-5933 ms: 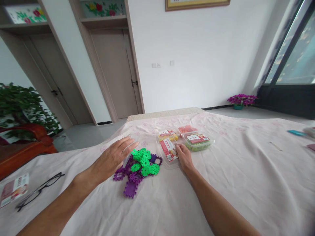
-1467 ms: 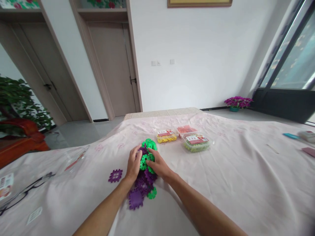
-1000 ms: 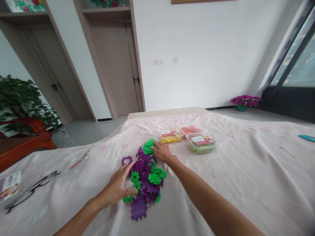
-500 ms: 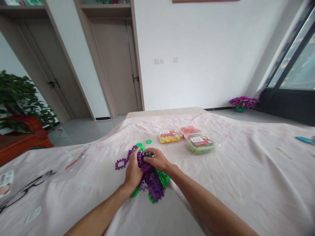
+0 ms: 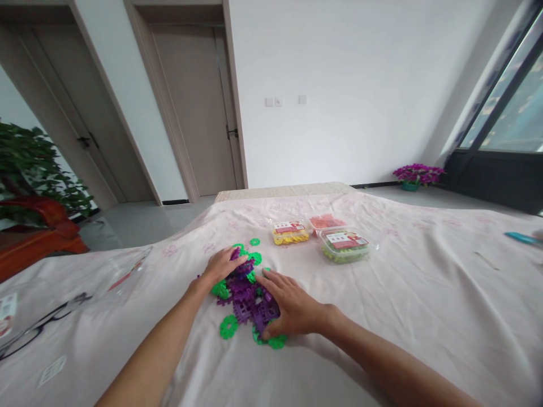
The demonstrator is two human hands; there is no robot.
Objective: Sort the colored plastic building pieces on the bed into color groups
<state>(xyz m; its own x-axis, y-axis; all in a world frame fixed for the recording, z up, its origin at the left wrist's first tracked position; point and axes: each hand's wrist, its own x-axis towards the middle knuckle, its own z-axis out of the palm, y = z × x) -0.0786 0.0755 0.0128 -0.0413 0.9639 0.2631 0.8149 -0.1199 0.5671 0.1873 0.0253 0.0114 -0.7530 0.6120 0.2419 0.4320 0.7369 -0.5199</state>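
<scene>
A heap of purple square-notched plastic building pieces [image 5: 244, 294] lies on the cloth, mixed with green snowflake-shaped discs [image 5: 229, 327]. My left hand [image 5: 221, 265] rests over the heap's far left part, thumb and fingers apart around purple pieces; some of its fingertips are hidden. Along the right side of the heap lies my right hand [image 5: 294, 302], open, its fingers spread and its thumb touching the near edge. Nothing is gripped in it. A single green disc [image 5: 254, 242] lies just beyond the heap.
Clear plastic boxes with yellow pieces [image 5: 291, 233], pink pieces [image 5: 326, 221] and light green pieces [image 5: 345, 246] stand farther back. Glasses [image 5: 42, 325] and a clear bag [image 5: 125, 277] lie on the left. A blue object [image 5: 524, 238] is at the right edge of the cloth [image 5: 407, 294].
My hands were together over the heap, fingering a purple piece. They have parted: the left moved slightly left, the right came down onto the heap's right side and opened. The pieces have shifted.
</scene>
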